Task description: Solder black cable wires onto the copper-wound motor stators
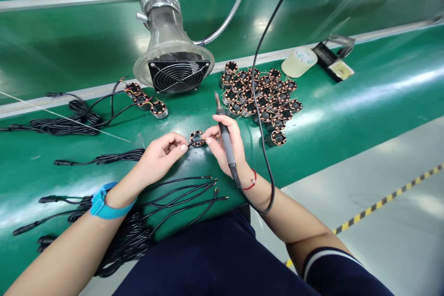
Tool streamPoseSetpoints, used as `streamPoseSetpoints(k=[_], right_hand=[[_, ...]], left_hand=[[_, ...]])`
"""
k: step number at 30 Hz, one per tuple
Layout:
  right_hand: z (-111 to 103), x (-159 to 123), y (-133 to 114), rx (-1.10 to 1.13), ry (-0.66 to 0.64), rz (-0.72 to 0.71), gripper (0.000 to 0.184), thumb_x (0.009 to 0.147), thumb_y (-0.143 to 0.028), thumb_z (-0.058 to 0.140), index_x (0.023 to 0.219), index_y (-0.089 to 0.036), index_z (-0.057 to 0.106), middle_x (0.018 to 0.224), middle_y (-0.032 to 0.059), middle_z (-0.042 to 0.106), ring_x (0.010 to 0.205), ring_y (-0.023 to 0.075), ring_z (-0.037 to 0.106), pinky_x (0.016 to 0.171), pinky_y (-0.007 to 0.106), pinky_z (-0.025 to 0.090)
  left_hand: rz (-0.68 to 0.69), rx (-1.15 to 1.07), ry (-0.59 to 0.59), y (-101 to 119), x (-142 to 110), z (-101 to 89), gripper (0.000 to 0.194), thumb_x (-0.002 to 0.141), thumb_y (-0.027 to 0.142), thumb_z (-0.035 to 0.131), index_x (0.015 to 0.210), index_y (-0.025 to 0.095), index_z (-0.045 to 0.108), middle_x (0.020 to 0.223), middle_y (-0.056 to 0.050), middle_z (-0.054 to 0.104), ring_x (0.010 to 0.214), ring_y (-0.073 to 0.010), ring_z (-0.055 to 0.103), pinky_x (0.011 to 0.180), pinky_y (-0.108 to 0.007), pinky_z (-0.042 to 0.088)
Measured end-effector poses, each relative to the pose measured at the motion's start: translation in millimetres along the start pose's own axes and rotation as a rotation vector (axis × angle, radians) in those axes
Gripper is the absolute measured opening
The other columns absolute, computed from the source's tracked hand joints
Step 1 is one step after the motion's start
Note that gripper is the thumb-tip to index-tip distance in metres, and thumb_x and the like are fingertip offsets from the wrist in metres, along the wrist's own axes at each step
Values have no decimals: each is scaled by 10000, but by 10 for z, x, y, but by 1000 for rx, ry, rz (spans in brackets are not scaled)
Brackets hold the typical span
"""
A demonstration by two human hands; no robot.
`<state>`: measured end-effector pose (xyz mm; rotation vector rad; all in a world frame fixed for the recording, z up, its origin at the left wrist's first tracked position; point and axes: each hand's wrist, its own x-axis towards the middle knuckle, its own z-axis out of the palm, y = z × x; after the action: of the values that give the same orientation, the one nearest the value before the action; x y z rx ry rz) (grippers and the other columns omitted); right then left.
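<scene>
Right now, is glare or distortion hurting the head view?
Head view: white glare streaks across the green bench mat; the wide lens bows the bench edge; the copper-wound ring stays readable, though its fine wires look soft.

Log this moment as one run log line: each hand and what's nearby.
left hand: pinches black cable end at copper-wound stator | right hand: holds soldering iron, touches stator | nearby: stator pile, fume extractor fan

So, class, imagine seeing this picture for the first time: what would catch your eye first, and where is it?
A pile of copper-wound coils sits right of centre on the green bench, behind it a round fan. In the middle, the left hand and right hand meet at a single coil, the right also gripping a soldering iron.
</scene>
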<state>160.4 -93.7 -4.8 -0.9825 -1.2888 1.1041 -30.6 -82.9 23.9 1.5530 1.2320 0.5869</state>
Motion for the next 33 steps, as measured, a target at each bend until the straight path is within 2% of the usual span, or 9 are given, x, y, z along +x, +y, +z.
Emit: streamPoseSetpoints(k=[4, 8, 14, 19, 23, 26, 29, 33], right_hand=[[24, -8, 3, 125, -85, 44, 430, 863, -267, 632, 1221, -288, 396, 840, -28, 648, 777, 119, 657, 756, 299, 557], [59, -52, 3, 130, -137, 50, 477, 860, -271, 651, 1249, -295, 375, 893, -17, 629, 789, 115, 651, 761, 294, 577], [65, -75, -32, 11, -138, -76, 455, 883, -191, 612, 1265, -308, 393, 921, -16, 608, 829, 116, 645, 779, 288, 591], [62, -50, -46, -57, -121, -244, 468, 864, -117, 615, 1268, -281, 444, 866, -29, 609, 777, 99, 627, 725, 254, 578], [68, -71, -17, -88, -117, -271, 471, 868, -114, 613, 1275, -281, 444, 857, -33, 620, 741, 90, 623, 676, 228, 566], [71, -95, 5, -113, -140, -262, 486, 864, -122, 627, 1286, -277, 445, 867, -32, 634, 737, 83, 631, 697, 222, 563], [51, -95, -15, -183, -168, -239, 481, 872, -160, 626, 1306, -262, 447, 914, -13, 664, 819, 108, 656, 802, 274, 568], [-37, -112, -109, -282, -135, -154, 453, 950, -225, 526, 1387, -268, 413, 981, 9, 707, 925, 137, 675, 892, 330, 552]], left_hand=[[106, 94, 16, 53, -24, 8, 300, 943, 355, 451, 816, 164, 644, 773, -6, 593, 751, -132, 546, 726, -251, 409], [83, 125, -9, 65, -44, 30, 322, 934, 370, 468, 736, 163, 614, 695, 13, 566, 655, -118, 498, 653, -243, 387], [84, 125, -9, 107, -36, 48, 324, 911, 357, 498, 676, 161, 604, 624, 29, 561, 586, -101, 453, 604, -228, 372], [93, 82, -45, 133, -32, 33, 311, 907, 352, 515, 704, 162, 654, 637, 20, 612, 608, -103, 511, 637, -223, 415], [-33, -154, -149, 145, -53, 46, 256, 890, 366, 547, 800, 160, 670, 715, -5, 675, 669, -122, 611, 683, -239, 474], [-161, -320, -201, 148, -57, 66, 229, 851, 377, 580, 782, 160, 607, 647, 25, 610, 538, -92, 539, 558, -220, 432], [-169, -275, -102, 126, -27, 70, 197, 797, 318, 600, 685, 159, 568, 579, 53, 503, 511, -68, 424, 516, -198, 342], [-119, -150, 69, 46, 39, 48, 155, 747, 273, 577, 647, 154, 579, 614, 31, 534, 595, -93, 457, 600, -220, 370]])
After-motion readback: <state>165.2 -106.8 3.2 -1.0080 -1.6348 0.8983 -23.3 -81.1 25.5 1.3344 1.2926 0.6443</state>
